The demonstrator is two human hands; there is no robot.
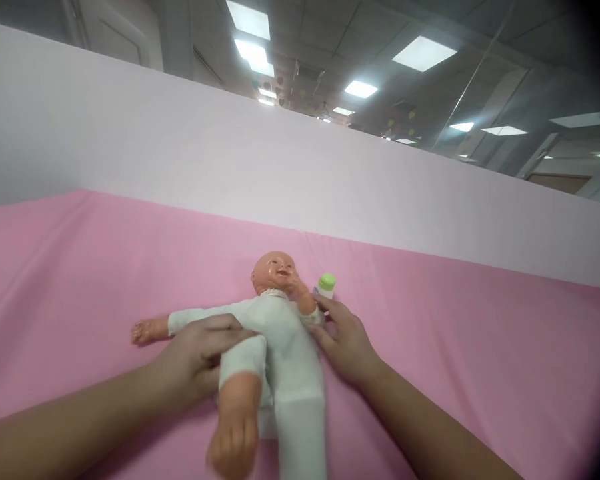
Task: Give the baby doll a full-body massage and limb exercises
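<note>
A baby doll (293,333) with a hard plastic head and a white cloth body lies on its back, head away from me. My left hand (197,357) is closed around the doll's bent leg (243,363), whose bare foot sticks up toward me, slightly blurred. Part of those fingers is hidden behind the leg. On the other side, my right hand (347,340) has thumb and fingers around the white sleeve of the doll's bent arm (307,303). The other doll arm (153,329) stretches out to the left. Something white and flat (267,425) shows under the hips; its kind is unclear.
A small white bottle with a green cap (326,283) stands just beyond my right fingertips. Pink sheeting (455,333) covers the surface. A white wall or panel (205,160) rises behind it, with glass and ceiling lights above.
</note>
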